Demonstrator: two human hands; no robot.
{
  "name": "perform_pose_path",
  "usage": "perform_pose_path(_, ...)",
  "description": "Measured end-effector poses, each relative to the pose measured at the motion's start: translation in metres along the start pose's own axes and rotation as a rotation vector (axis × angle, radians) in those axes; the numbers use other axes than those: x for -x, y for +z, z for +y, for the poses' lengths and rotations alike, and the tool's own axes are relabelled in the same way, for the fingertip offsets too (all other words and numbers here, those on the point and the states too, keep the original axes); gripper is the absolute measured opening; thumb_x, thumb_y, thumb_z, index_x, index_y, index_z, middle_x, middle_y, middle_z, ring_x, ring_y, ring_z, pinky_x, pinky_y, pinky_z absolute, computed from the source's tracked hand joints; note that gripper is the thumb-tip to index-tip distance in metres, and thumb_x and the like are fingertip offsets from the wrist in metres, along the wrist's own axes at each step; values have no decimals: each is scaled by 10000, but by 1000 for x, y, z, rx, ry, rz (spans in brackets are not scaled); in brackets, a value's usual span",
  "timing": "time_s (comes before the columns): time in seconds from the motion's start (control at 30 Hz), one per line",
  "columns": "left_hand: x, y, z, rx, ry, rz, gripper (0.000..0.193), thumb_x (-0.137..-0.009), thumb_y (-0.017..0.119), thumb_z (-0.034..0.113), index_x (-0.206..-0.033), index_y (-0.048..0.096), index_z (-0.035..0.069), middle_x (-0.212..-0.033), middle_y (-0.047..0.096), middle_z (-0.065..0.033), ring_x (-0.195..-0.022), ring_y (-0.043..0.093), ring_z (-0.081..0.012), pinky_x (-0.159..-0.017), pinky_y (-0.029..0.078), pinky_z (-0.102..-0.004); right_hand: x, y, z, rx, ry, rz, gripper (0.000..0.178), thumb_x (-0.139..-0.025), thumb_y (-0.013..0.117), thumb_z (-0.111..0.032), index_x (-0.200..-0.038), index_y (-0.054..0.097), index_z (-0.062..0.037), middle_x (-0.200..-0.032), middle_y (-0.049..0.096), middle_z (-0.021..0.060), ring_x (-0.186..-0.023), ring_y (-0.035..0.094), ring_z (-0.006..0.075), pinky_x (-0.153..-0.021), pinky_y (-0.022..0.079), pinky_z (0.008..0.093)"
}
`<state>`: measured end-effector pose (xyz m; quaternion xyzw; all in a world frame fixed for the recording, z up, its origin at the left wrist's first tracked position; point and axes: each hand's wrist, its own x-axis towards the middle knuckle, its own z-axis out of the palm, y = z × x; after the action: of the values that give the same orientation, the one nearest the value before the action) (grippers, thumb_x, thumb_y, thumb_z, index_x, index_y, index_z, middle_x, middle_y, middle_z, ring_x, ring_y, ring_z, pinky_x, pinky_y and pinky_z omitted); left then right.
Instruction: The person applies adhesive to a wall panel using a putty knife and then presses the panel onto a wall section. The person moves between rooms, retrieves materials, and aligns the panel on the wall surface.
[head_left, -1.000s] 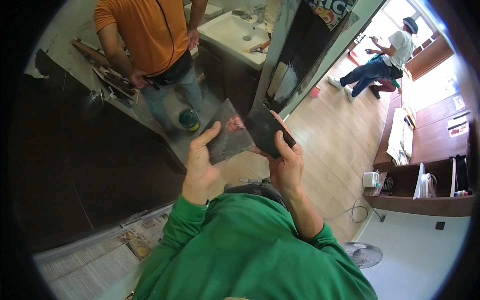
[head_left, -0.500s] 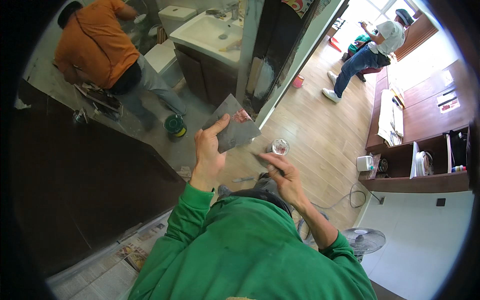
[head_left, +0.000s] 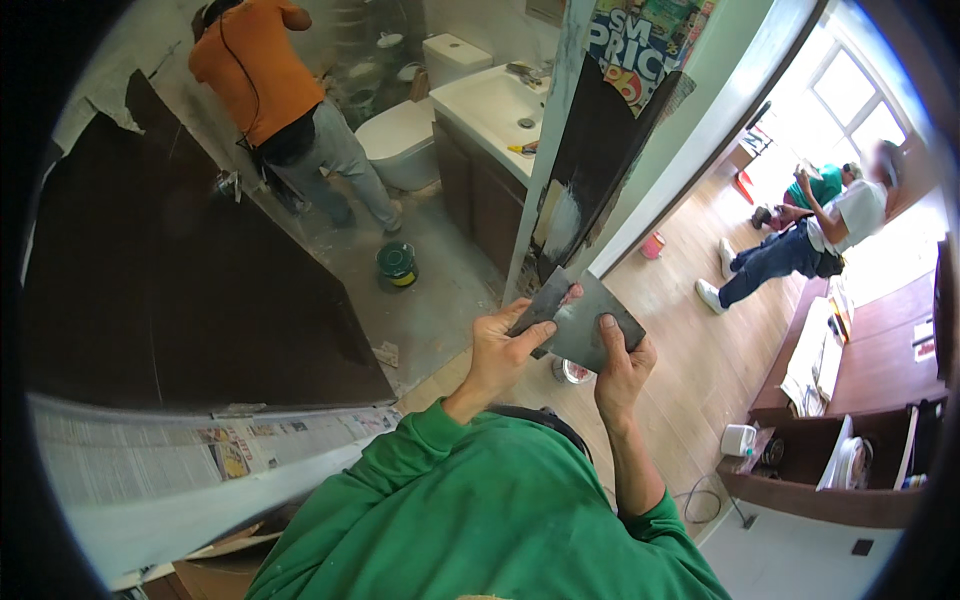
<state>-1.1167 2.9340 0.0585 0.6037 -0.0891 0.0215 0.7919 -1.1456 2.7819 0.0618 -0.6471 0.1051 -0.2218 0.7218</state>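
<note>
My left hand is closed on a dark grey flat scraper plate, thumb on its face. Closed on a second grey flat scraper plate is my right hand, its thumb pressed on top. The two plates meet or overlap in front of my chest. A smear of pinkish-red paste lies where they come together. Just beneath the plates, on the wood floor, an open can with reddish stuff inside is partly covered by them.
A large dark brown panel stands at left, beside a newspaper-covered ledge. Beyond, a person in orange works near a green bucket, toilet and sink. Far right, a person in white stands near another in green.
The right hand has come up from near the can, and its plate now shows against the left one. My view has turned left. The person in white has raised a hand.
</note>
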Motion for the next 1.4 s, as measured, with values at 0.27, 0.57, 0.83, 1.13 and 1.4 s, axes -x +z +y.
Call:
perform_pose_path(0.27,-4,8,-21,-404,-31,-358,154,-834,706,49,-958,703,-43,-924,671,-31,-781,585,-76,-650,478,-235,-45,-49,-17,203,-2,-388,261,-907,674,-192,-1040,690,32,-764,645,3,-707,558,78,-643,456,245)
perform_pose_path(0.57,-10,-15,-13,710,-764,151,301,-840,645,91,-1117,624,-26,-1033,686,-115,-945,666,-206,-855,540,-352,-38,-23,-35,187,-432,-652,359,-840,622,38,-1171,681,-87,-1152,629,176,-1021,646,283,-850,516,339)
perform_pose_path(0.83,-40,-58,43,664,-506,160,308,-936,570,139,-1184,580,-42,-1106,654,-129,-1022,640,-239,-939,499,-368,-13,45,-16,476,-462,-502,541,-700,670,98,-1160,700,-184,-1326,506,167,-1157,576,369,-956,492,410)
perform_pose_path(1.13,-58,-200,75,498,-176,336,344,-970,585,277,-1160,603,-9,-1098,660,-96,-982,639,-201,-882,505,-334,15,48,81,649,73,-484,310,-890,611,-37,-1179,683,-123,-1203,609,141,-1116,602,266,-955,460,336)
perform_pose_path(1.4,-61,-247,41,575,-333,410,462,-986,536,403,-1142,583,-29,-983,612,-96,-881,582,-184,-823,502,-336,58,-14,133,801,409,-139,290,-964,543,-158,-1220,661,-89,-1135,673,132,-1007,616,214,-888,459,330)
